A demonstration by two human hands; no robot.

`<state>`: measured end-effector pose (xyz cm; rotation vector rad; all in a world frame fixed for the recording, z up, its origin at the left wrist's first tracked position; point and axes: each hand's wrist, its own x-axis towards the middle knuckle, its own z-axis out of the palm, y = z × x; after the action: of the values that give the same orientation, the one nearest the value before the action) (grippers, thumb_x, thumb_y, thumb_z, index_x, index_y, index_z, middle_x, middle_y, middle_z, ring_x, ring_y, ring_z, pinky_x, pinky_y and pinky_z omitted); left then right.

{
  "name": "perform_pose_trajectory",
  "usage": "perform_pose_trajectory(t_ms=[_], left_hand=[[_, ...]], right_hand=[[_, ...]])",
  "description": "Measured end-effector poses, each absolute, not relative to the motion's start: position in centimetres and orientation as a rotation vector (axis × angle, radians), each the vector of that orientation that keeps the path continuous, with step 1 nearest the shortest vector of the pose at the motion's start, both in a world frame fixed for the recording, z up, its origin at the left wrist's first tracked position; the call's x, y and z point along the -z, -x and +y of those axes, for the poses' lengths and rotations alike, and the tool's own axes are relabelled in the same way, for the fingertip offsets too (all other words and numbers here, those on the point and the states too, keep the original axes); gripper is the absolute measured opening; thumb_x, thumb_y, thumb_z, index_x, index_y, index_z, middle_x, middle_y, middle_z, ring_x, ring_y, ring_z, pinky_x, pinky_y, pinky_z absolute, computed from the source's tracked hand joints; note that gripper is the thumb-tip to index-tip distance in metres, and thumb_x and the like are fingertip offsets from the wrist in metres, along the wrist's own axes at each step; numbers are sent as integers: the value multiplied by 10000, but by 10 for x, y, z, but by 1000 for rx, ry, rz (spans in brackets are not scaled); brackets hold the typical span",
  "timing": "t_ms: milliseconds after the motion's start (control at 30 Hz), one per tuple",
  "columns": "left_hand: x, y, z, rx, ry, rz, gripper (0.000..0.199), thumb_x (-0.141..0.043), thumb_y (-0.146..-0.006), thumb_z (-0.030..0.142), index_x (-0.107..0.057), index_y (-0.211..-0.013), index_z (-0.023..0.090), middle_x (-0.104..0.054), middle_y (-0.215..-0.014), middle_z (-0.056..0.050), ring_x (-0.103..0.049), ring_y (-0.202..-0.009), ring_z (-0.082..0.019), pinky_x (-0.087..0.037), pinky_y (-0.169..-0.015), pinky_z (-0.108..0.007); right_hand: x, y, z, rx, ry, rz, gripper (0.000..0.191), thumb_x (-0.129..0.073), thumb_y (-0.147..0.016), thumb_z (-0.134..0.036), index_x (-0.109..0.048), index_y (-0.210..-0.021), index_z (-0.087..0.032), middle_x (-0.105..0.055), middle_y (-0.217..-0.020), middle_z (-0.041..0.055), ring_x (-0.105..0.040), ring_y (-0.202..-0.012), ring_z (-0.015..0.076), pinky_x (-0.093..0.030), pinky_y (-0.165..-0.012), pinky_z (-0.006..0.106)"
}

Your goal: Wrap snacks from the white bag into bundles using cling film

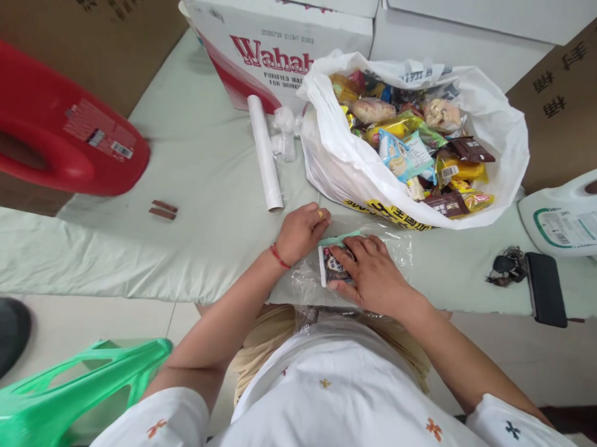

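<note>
My left hand (304, 233) is closed, fingers curled, at the upper left edge of a clear plastic bag (402, 245). What its fingertips hold is hidden. My right hand (376, 271) lies flat with fingers apart, pressing on a small dark snack packet (337, 265) with a white edge. Part of that packet is covered by my fingers. A light green strip (340, 239) shows just above the packet, between my hands. The crinkled clear plastic spreads around the packet and hangs over the table's front edge.
A white bag (327, 151) full of wrapped snacks stands beyond my hands. Left of it are a white roll (265, 154) and crumpled plastic (284, 133). A red jug (116, 154) stands left; a phone (546, 290), keys (507, 266) and white bottle (573, 218) are right.
</note>
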<state>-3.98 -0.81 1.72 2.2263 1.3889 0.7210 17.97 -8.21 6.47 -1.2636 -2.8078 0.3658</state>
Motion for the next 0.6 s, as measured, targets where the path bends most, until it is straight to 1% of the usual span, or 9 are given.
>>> perform_pose_trajectory(t_ms=[100,167,233,267,333,400,433,500,600], left_hand=[[-32,41,-17,-740,-2269,1347,305,-489,-1060,334,-720,-917,195,-536,-797,-9,-530,-687,-157,-373,-652,-304],[-42,42,-24,-723,-2356,1338,336,-483,-1072,353,-729,-898,205,-541,-804,-8,-516,-668,-146,-336,-616,-303],[-50,42,-33,-732,-2472,1298,359,-482,-1079,358,-725,-859,212,-577,-820,-21,-540,-714,-158,-342,-625,-309],[-52,42,-38,-759,-2534,1263,353,-497,-1076,352,-719,-839,215,-613,-850,-34,-572,-778,-173,-371,-660,-315],[-52,43,-48,-851,-2637,1166,305,-540,-1058,314,-707,-822,216,-698,-992,-69,-628,-986,-219,-439,-786,-352],[-47,43,-58,-934,-2674,1039,252,-550,-1042,241,-694,-837,213,-741,-1153,-89,-635,-1158,-243,-469,-898,-392],[-43,43,-63,-957,-2662,983,241,-534,-1040,203,-688,-856,213,-752,-1191,-89,-643,-1186,-236,-479,-921,-396],[-35,40,-73,-991,-2591,927,254,-484,-1040,151,-679,-891,216,-778,-1175,-82,-680,-1147,-205,-510,-913,-376],[-26,33,-87,-1041,-2438,955,269,-445,-1040,141,-670,-915,221,-791,-1164,-84,-705,-1137,-195,-555,-929,-363]], right_hand=[[-62,-175,-86,-350,1322,-2776,555,-379,-1110,-454,-552,-1545,-157,-519,-1545,204,-426,-1391,357,-279,-1224,616],[-59,-174,-89,-316,1343,-2737,540,-391,-1107,-437,-571,-1528,-152,-498,-1558,205,-367,-1435,368,-222,-1245,646],[-57,-173,-92,-289,1358,-2687,524,-424,-1099,-431,-576,-1528,-172,-512,-1523,192,-328,-1449,370,-161,-1260,666],[-55,-173,-93,-284,1365,-2660,512,-440,-1095,-420,-577,-1529,-186,-531,-1486,182,-326,-1439,366,-156,-1261,661],[-54,-173,-94,-288,1369,-2607,474,-469,-1085,-387,-605,-1502,-207,-564,-1404,163,-348,-1391,351,-211,-1244,619],[-51,-171,-95,-292,1367,-2558,411,-494,-1071,-347,-672,-1414,-206,-576,-1345,155,-373,-1332,338,-298,-1189,564],[-49,-169,-96,-293,1367,-2533,373,-507,-1062,-328,-707,-1350,-201,-578,-1328,154,-384,-1304,333,-333,-1152,542],[-44,-166,-98,-304,1381,-2468,311,-536,-1040,-306,-752,-1237,-198,-582,-1301,149,-402,-1249,327,-378,-1082,517],[-33,-163,-102,-358,1419,-2339,271,-574,-1013,-311,-770,-1173,-213,-592,-1271,136,-416,-1201,322,-410,-1026,504]])
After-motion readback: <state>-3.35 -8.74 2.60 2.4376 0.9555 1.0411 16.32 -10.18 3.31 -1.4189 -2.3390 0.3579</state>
